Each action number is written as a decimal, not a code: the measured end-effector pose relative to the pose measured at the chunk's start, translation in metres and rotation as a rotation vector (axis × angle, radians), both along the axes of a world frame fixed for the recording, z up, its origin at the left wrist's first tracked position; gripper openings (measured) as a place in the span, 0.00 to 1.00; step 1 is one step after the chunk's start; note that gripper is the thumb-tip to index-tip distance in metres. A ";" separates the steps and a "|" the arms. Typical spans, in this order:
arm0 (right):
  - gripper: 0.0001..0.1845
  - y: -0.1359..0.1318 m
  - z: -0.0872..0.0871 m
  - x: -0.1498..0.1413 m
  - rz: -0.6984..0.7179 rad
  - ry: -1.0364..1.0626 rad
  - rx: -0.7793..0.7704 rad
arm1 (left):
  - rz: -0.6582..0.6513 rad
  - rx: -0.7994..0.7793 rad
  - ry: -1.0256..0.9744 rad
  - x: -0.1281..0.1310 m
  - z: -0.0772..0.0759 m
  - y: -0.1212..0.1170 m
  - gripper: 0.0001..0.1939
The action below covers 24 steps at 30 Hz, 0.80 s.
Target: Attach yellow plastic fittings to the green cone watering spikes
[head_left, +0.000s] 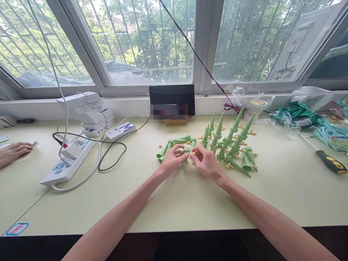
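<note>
My left hand [175, 158] is closed around a green plastic plant watering spike [185, 168], its tip pointing down above the table. Close beside it, my right hand [206, 161] pinches a small yellow valve [191, 153] against the spike's side; the fingers hide most of it. Several green spikes stand on their wide ends, points up, behind my right hand, among them a tall stacked spike [246, 130]. More loose spikes lie behind my left hand, including a green spike [169, 145]. Yellow T-shaped valves, such as a loose valve [229, 165], are scattered among the spikes.
A white power strip [67, 163] with cables and stacked white boxes [94, 114] are left. A dark screen [172, 96] stands at the back. A screwdriver [330, 161] and plastic bags [295, 114] lie right. Another person's hand [17, 152] rests at far left.
</note>
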State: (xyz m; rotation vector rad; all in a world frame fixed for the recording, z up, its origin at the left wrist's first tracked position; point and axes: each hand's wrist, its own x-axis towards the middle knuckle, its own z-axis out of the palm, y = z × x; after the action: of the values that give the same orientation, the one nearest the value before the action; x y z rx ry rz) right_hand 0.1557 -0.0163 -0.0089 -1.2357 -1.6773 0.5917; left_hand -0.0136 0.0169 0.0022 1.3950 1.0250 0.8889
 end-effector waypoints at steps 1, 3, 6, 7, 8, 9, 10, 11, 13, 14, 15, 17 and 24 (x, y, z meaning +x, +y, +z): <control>0.11 0.000 0.000 0.000 0.009 0.012 -0.001 | -0.001 0.001 -0.006 0.000 -0.001 0.000 0.23; 0.10 0.000 0.000 0.000 0.031 0.034 -0.015 | 0.000 0.002 -0.010 0.000 -0.001 0.001 0.23; 0.10 0.000 -0.001 0.001 0.058 0.055 -0.050 | 0.001 0.007 -0.001 0.000 -0.002 0.001 0.22; 0.11 0.000 -0.001 0.001 0.061 0.055 -0.061 | 0.000 0.011 0.006 0.000 -0.001 0.000 0.22; 0.13 0.000 -0.001 0.001 0.061 0.051 -0.070 | -0.002 0.014 0.013 0.000 -0.001 0.000 0.22; 0.14 0.000 -0.001 0.001 0.060 0.044 -0.076 | -0.004 0.016 0.019 0.000 -0.001 0.000 0.22; 0.15 0.001 -0.001 0.002 0.059 0.037 -0.080 | -0.006 0.017 0.024 0.000 -0.001 0.000 0.22; 0.16 0.001 -0.001 0.002 0.058 0.032 -0.083 | -0.008 0.017 0.026 0.000 -0.001 0.000 0.22; 0.19 0.001 0.000 0.002 0.051 0.018 -0.083 | -0.008 0.017 0.027 0.000 -0.001 0.000 0.23; 0.20 0.000 0.001 0.002 0.044 0.007 -0.079 | -0.009 0.017 0.029 0.000 0.000 -0.001 0.23; 0.21 0.000 0.002 0.002 0.035 -0.007 -0.072 | -0.009 0.015 0.032 0.000 0.000 -0.001 0.23; 0.23 -0.001 0.005 0.002 0.020 -0.033 -0.053 | -0.010 0.010 0.038 0.000 0.001 -0.001 0.23; 0.18 0.001 0.004 0.001 -0.011 -0.079 0.031 | -0.004 0.009 0.045 0.001 0.000 -0.001 0.23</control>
State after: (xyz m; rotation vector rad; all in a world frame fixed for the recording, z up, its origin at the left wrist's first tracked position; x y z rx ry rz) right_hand 0.1566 -0.0156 -0.0049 -1.2595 -1.7381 0.5139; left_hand -0.0129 0.0163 0.0023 1.4293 1.0531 0.8639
